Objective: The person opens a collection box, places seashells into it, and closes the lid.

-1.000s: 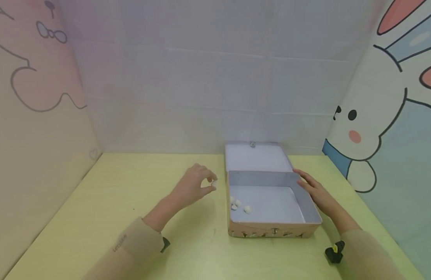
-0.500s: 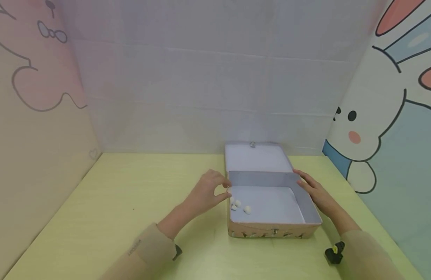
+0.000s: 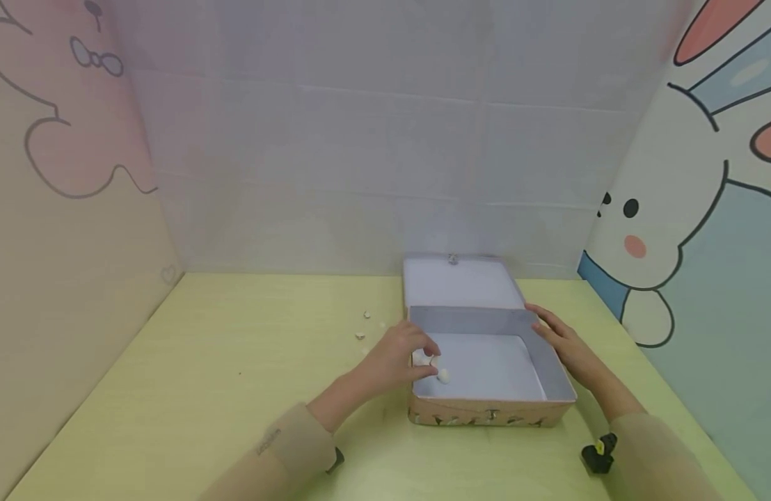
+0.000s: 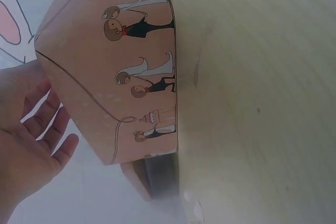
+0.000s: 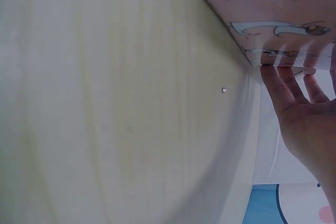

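An open suitcase-style box (image 3: pixel 492 412), pink outside with printed cartoon couples, has its lid (image 3: pixel 460 282) laid back. My left hand (image 3: pixel 394 356) reaches over its left wall, thumb and forefinger pinching a small whitish shell-like piece (image 3: pixel 433 361) just inside. A rounded white piece (image 3: pixel 444 376) lies on the box floor by the thumb; others there are partly hidden behind the fingers. My right hand (image 3: pixel 563 348) rests on the right rim, and the right wrist view shows its spread fingers (image 5: pixel 283 90) against the outer wall.
Small whitish pieces lie on the yellow table left of the box, including one piece (image 3: pixel 360 336) and another piece (image 3: pixel 367 314) farther back. A black device (image 3: pixel 598 454) with a yellow spot is at my right sleeve. A pale wall (image 3: pixel 310 174) stands behind the table.
My left hand has moved right and nearer, from above the table to inside the box's left side, carrying the small piece. Pieces on the table have come into view behind it. My right hand stays put.
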A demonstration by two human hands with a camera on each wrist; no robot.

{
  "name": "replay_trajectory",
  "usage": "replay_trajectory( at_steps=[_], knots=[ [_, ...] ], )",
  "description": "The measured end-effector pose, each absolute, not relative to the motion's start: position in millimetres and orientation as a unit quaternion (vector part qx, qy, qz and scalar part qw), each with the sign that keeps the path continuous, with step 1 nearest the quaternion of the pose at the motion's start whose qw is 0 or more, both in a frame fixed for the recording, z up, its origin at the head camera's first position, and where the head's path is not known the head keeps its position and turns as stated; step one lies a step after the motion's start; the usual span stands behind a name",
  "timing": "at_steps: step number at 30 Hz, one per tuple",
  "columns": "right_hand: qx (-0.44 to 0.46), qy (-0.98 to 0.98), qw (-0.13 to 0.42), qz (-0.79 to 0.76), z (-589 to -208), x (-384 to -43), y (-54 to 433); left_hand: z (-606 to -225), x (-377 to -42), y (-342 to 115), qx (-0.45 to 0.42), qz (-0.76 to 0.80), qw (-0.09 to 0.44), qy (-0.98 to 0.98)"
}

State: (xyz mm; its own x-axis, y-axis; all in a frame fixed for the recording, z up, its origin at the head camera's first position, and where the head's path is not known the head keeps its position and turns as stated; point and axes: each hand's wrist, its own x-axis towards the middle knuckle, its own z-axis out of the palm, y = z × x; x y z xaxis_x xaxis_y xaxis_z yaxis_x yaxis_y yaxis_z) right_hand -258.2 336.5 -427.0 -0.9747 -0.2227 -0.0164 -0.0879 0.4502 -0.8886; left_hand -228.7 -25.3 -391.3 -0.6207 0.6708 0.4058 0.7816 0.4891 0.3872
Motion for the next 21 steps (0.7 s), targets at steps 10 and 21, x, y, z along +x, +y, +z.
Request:
replay_trajectory(
  at_steps=[10, 21],
  knots=[
    [-0.086, 0.852, 0.063, -0.512, -428.9, -260.3, 333.9, -387.6, -233.2, -30.6, -0.403, -0.282, 0.056, -0.869],
    [-0.085, 0.847, 0.067, -0.521, -432.6, -261.5, 334.3, -382.9, -247.4, -59.9, -0.395, -0.321, 0.059, -0.859]
  ],
)
